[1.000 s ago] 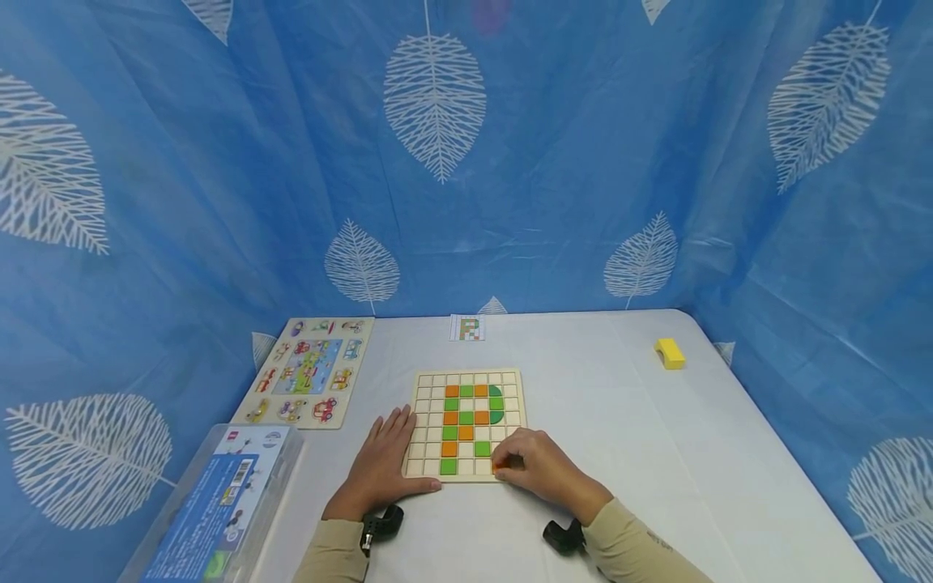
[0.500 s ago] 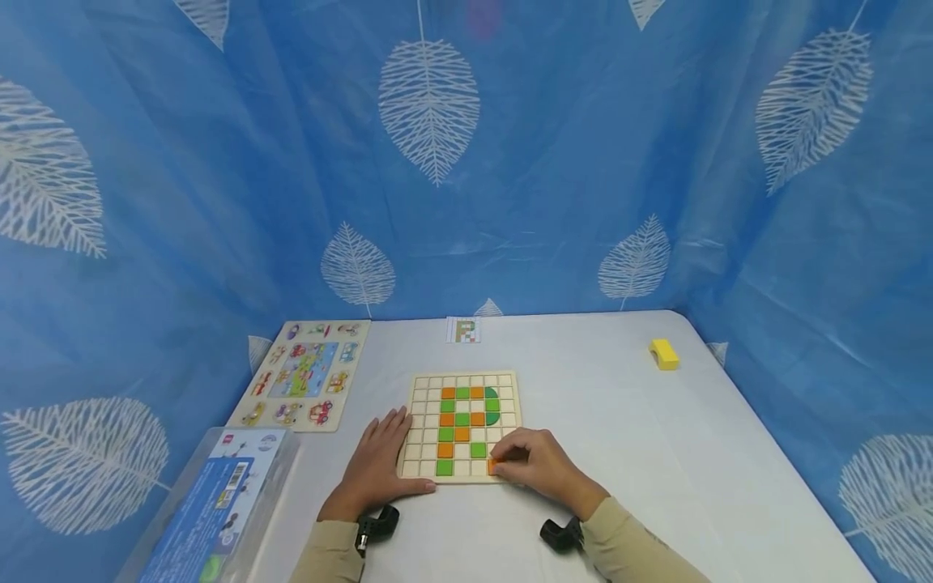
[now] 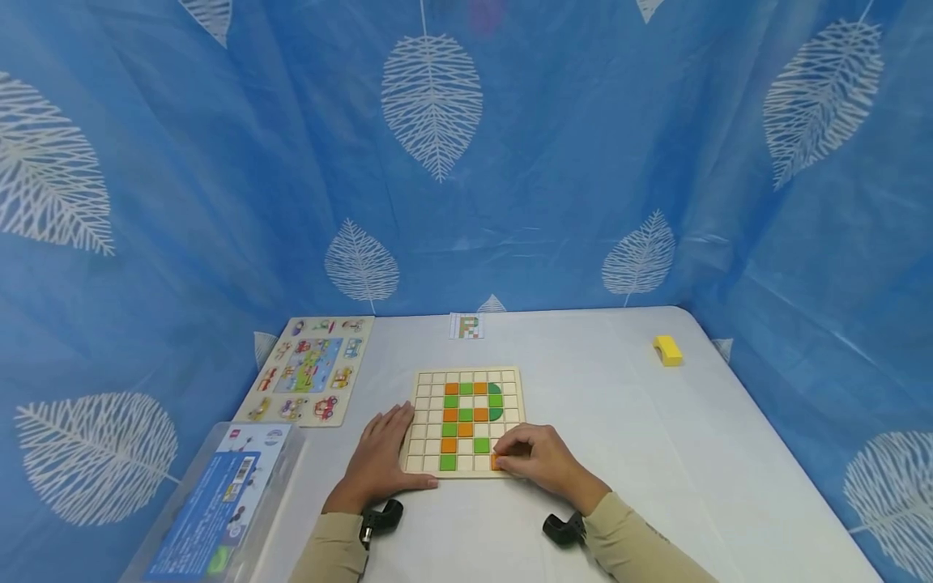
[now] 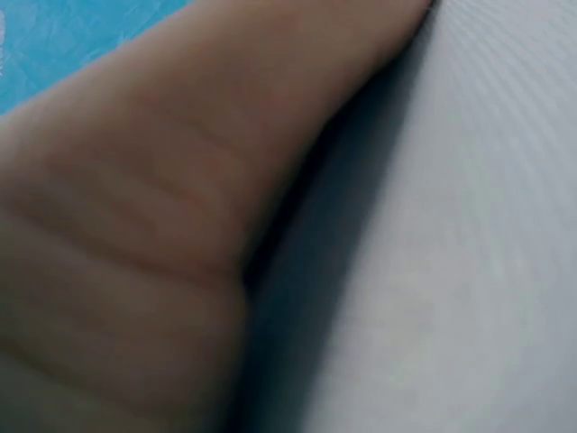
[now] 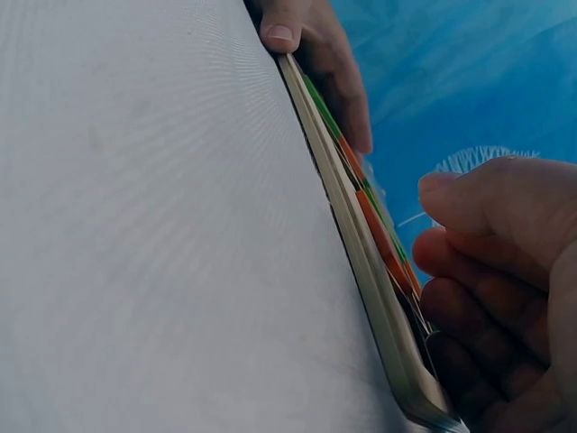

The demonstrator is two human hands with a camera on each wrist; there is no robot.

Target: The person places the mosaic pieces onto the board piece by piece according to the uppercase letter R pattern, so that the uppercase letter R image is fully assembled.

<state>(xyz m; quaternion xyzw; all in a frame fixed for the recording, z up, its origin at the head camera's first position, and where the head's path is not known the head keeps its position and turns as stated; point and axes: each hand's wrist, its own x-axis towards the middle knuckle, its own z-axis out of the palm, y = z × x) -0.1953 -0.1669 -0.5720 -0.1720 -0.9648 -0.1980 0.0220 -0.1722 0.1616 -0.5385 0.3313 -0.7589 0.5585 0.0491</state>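
Note:
A square wooden grid board [image 3: 425,415] lies before me, with green and orange tiles set in a P-like pattern. My left hand [image 3: 379,457] lies against its left side, fingers spread and thumb along the near edge. At the near right corner, my right hand [image 3: 539,461] holds an orange square tile [image 3: 496,462] with curled thumb and fingertips. From the right wrist, this tile [image 5: 383,239] shows slightly raised above the board's edge, close beside the fingertips. The left wrist view shows only a blurred part of the left hand [image 4: 162,207] and the white tablecloth.
A small pattern card [image 3: 466,326] lies beyond the board. To the left are a vehicle peg puzzle [image 3: 309,372] and a clear plastic case [image 3: 219,502] with a printed sheet. A yellow arch block [image 3: 668,351] stands at right. Blue leaf-print cloth surrounds the table.
My right fingertips stay at the board's near right corner, and more of the orange tile shows beside them than a second ago. The left hand keeps its place.

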